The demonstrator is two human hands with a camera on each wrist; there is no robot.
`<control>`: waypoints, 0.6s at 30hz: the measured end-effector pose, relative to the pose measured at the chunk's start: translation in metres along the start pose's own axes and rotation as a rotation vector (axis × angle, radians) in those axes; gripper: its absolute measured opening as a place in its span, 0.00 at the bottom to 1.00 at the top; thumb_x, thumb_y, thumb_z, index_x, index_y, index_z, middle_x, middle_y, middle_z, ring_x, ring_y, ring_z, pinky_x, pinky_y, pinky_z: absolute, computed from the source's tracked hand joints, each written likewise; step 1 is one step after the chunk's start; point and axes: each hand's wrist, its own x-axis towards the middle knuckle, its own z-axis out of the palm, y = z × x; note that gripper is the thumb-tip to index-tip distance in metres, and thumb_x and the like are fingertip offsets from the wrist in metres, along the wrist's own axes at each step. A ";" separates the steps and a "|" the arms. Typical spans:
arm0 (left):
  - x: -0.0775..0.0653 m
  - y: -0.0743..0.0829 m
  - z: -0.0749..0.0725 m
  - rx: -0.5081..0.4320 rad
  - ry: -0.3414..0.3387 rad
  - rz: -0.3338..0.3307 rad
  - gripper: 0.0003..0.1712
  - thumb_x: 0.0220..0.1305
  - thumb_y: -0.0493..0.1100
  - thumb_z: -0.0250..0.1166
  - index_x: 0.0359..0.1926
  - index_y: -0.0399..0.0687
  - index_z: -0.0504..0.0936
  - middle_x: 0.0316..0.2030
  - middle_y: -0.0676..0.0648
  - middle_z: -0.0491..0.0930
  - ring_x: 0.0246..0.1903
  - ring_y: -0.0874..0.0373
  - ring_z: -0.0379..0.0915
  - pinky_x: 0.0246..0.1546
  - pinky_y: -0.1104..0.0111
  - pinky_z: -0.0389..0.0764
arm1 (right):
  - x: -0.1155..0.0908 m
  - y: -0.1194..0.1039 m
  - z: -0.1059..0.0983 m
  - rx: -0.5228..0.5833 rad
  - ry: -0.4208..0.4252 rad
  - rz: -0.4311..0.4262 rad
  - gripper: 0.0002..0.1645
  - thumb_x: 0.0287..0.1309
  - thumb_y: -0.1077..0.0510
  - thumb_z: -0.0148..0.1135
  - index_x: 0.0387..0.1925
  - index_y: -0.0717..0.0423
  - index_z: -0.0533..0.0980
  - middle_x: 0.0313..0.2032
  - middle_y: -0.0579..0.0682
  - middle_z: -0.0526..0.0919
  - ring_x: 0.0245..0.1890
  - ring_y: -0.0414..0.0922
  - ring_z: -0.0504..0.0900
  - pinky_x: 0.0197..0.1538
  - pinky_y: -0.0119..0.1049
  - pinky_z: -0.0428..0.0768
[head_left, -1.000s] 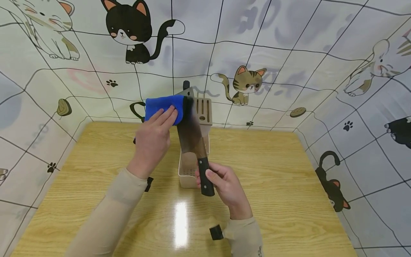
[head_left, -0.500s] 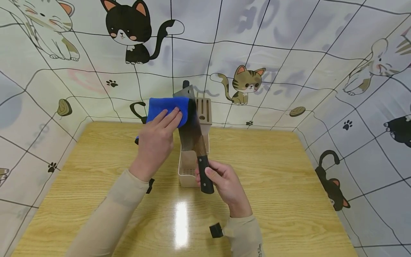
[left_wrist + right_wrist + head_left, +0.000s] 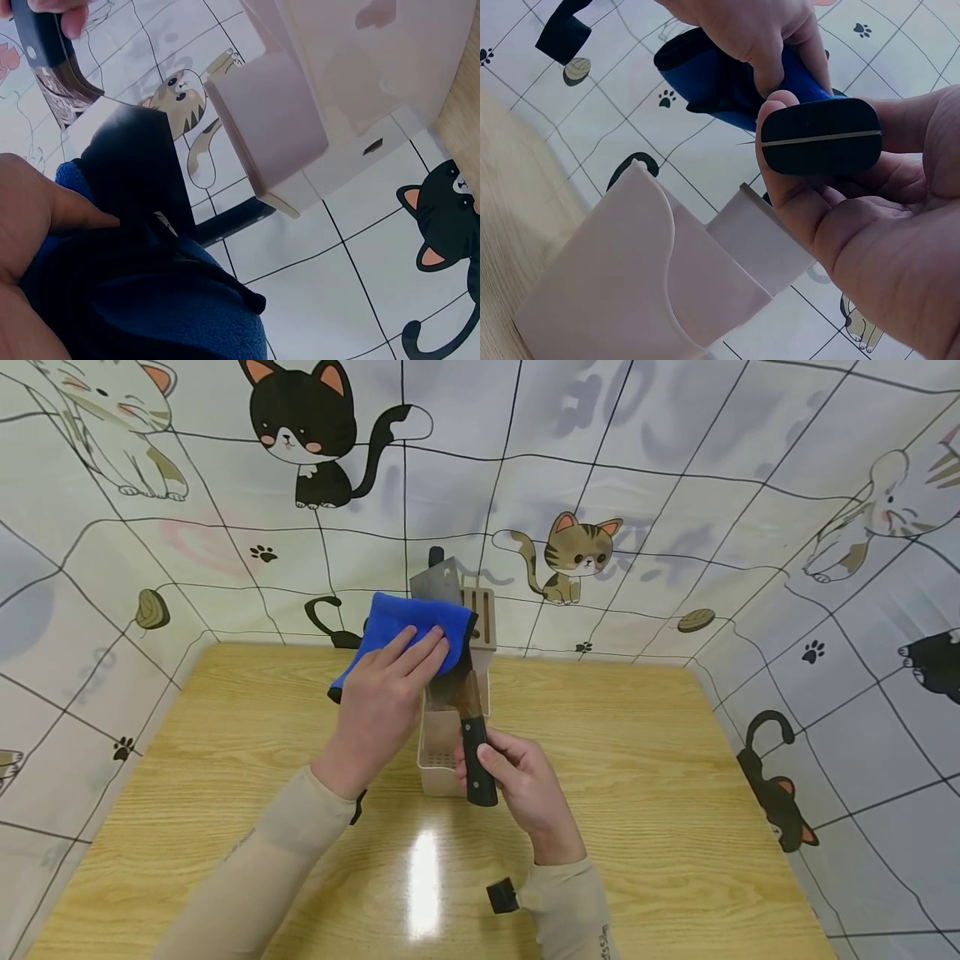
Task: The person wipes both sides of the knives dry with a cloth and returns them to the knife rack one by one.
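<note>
Blue cloth (image 3: 397,614) and left hand (image 3: 382,702) have slid rightward across the cleaver (image 3: 139,154), closer to my right hand (image 3: 532,789). My left fingers lie flat with the thumb behind, pinching the cloth over the blade, presumably so fabric shields skin (thumb pressure uncertain; dark in the left wrist view). My right hand grips the handle (image 3: 480,764), likely steadying the cleaver between both hands, blade pointing away. Knife rack (image 3: 442,783) stands beyond them.
</note>
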 end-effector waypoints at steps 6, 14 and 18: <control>-0.003 0.006 -0.001 0.019 -0.016 0.037 0.31 0.58 0.24 0.68 0.63 0.43 0.84 0.62 0.44 0.82 0.61 0.41 0.79 0.52 0.50 0.85 | 0.000 0.000 0.001 0.017 0.017 0.013 0.23 0.77 0.66 0.47 0.63 0.83 0.69 0.43 0.57 0.83 0.38 0.41 0.86 0.45 0.37 0.88; -0.011 0.015 -0.003 0.009 -0.033 0.049 0.31 0.59 0.24 0.68 0.64 0.44 0.83 0.62 0.45 0.82 0.62 0.41 0.79 0.53 0.50 0.85 | 0.000 0.000 0.000 0.029 0.014 0.012 0.24 0.77 0.66 0.47 0.63 0.84 0.67 0.42 0.53 0.84 0.38 0.41 0.87 0.45 0.36 0.88; -0.014 0.019 -0.004 0.016 -0.034 0.046 0.31 0.59 0.24 0.66 0.64 0.44 0.83 0.63 0.46 0.82 0.62 0.43 0.78 0.54 0.52 0.84 | -0.001 0.000 -0.001 0.035 -0.005 -0.011 0.24 0.78 0.65 0.47 0.62 0.85 0.67 0.42 0.49 0.85 0.38 0.41 0.86 0.45 0.36 0.88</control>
